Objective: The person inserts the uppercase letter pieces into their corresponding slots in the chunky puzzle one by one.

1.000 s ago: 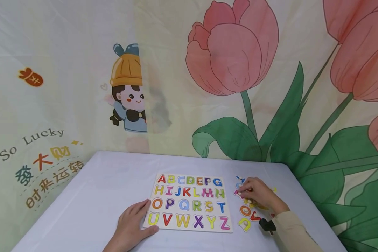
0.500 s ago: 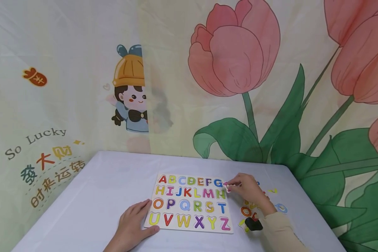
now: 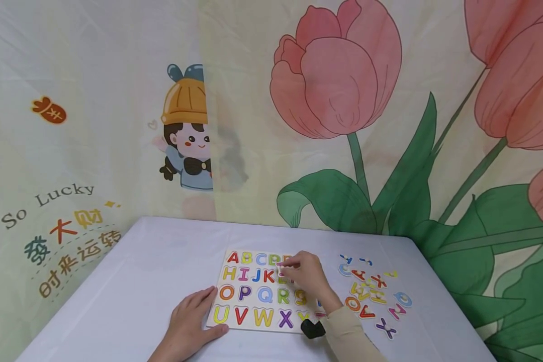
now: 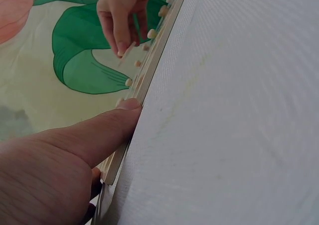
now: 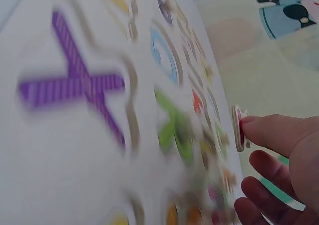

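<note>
Here, on the white counter [image 3: 140, 281], my left hand [image 3: 187, 324] rests flat with straight fingers against the near left corner of the alphabet puzzle board [image 3: 253, 294]. Above the board's upper rows, my right hand [image 3: 305, 274] pinches a small pink letter piece [image 5: 239, 128] on edge. Loose letters [image 3: 371, 294] lie scattered to the board's right.

We count one square wooden alphabet puzzle board [image 3: 253, 294] on one pale grey-white table [image 3: 131, 281]. Roughly ten or eleven loose coloured wooden letter pieces [image 3: 373, 294] lie to its right, overlapping too much for an exact tally. Two bare hands show.
</note>
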Demonstrator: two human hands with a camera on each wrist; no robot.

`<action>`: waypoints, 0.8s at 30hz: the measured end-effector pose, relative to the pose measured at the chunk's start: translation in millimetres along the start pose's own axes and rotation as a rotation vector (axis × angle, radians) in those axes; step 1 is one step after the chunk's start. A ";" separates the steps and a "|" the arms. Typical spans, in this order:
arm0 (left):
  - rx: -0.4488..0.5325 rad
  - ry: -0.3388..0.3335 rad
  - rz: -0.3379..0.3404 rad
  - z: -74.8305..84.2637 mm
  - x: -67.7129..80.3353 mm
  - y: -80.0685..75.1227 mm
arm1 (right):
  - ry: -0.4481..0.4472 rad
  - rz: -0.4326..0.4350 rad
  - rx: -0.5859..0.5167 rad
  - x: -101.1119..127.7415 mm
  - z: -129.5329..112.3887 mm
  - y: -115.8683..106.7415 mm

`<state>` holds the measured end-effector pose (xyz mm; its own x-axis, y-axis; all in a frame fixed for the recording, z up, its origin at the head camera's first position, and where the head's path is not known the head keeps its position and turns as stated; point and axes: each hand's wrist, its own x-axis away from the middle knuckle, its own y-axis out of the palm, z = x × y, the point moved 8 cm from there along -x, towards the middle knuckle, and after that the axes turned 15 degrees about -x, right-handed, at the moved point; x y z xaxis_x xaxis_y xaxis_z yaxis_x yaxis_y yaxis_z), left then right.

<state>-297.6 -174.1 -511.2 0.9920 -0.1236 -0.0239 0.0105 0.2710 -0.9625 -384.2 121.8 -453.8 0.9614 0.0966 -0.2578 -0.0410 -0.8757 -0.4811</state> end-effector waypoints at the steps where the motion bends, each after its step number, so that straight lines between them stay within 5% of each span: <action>1: 0.001 0.001 0.001 0.0 0.0 0.0 | 0.012 0.004 -0.002 -0.9 -2.0 7.2; 13: -0.014 0.024 0.033 -1.0 1.8 0.2 | -0.008 -0.023 -0.033 -7.9 -29.2 75.1; 24: -0.005 0.023 0.014 -0.6 0.7 0.0 | 0.022 0.063 -0.074 -10.0 -29.6 94.1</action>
<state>-297.1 -174.8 -511.3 0.9890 -0.1416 -0.0435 -0.0040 0.2678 -0.9635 -389.6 24.4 -471.7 0.9634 0.0303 -0.2663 -0.0822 -0.9122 -0.4013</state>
